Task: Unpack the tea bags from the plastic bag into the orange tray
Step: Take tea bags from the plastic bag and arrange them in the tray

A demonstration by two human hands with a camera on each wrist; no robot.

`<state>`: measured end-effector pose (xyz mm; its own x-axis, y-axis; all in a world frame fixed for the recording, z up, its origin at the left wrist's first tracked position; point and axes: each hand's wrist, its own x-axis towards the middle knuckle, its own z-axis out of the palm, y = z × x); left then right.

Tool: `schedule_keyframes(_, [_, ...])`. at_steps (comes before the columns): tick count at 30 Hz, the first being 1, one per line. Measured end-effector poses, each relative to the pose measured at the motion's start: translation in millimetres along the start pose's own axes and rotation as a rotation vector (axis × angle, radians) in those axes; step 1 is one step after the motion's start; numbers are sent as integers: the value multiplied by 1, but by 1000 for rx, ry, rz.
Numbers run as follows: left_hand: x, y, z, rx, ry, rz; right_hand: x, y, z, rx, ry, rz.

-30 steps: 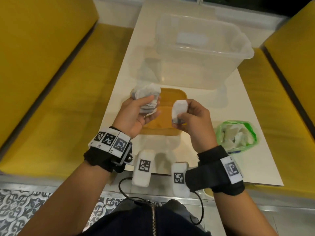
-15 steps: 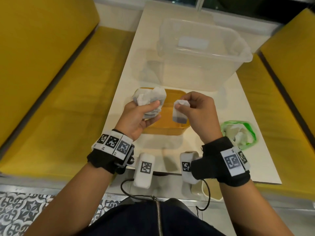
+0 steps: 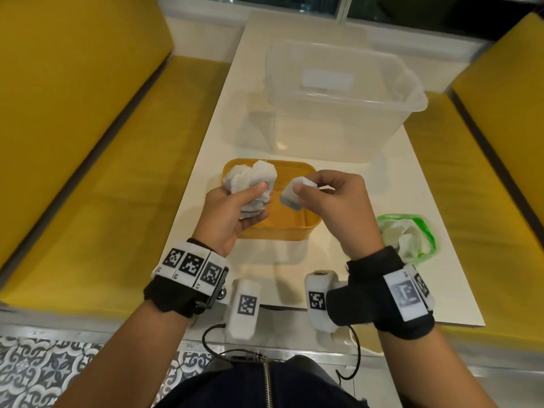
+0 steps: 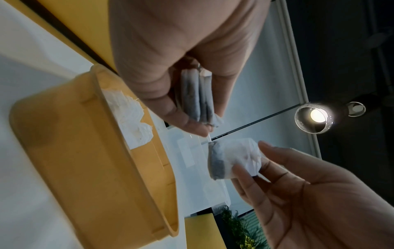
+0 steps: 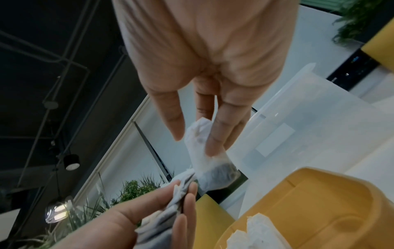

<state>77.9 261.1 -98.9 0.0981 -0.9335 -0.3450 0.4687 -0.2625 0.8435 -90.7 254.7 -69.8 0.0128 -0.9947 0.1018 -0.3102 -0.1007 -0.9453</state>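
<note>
The orange tray (image 3: 295,229) sits on the white table in front of me. My left hand (image 3: 256,201) grips a stack of several tea bags (image 3: 250,184) over the tray's left side; their grey edges show in the left wrist view (image 4: 198,99). My right hand (image 3: 304,185) pinches a single tea bag (image 3: 291,197) by its upper part over the tray's right half, close to the stack. That bag hangs dark end down (image 5: 210,161). A few white tea bags (image 4: 130,123) lie inside the tray (image 4: 85,151). The green-rimmed plastic bag (image 3: 407,238) lies to the right, more tea bags inside.
A large clear plastic tub (image 3: 338,104) stands right behind the tray. Yellow bench seats (image 3: 88,172) flank the table on both sides. The table's near edge (image 3: 279,304) is just under my wrists.
My right hand carried its single tea bag leftward and forward, from near the plastic bag to over the tray. The left hand with its stack shifted slightly forward.
</note>
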Motion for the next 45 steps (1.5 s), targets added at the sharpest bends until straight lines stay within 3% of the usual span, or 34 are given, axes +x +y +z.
schedule_keyframes(4, [-2,-2,2,21,1,16,-2,4,-5,5,13,28])
schedule_keyframes(11, [-8,-7,6,19,-5,39,-4,4,-19,-231,38,-102])
schedule_keyframes(18, [-16,-14,14,49,-48,68,-4,-19,-28,-61,-302,-154])
schedule_keyframes(23, [-19,-16,19,73,-65,76,14,-12,-17,-38,-208,-157])
schedule_keyframes(27, [-19,-19,20,67,-92,59,23,-10,-12,-84,-295,-146])
schedule_keyframes(33, [-16,-18,16,-79,-74,4,40,-6,-18,-98,-246,-113])
schedule_keyframes(39, [-8,-12,-5,38,73,105,57,-13,-22,-399,-270,-193])
schedule_keyframes(45, [1,0,-2,347,107,295,63,-16,-9,-418,-386,-185])
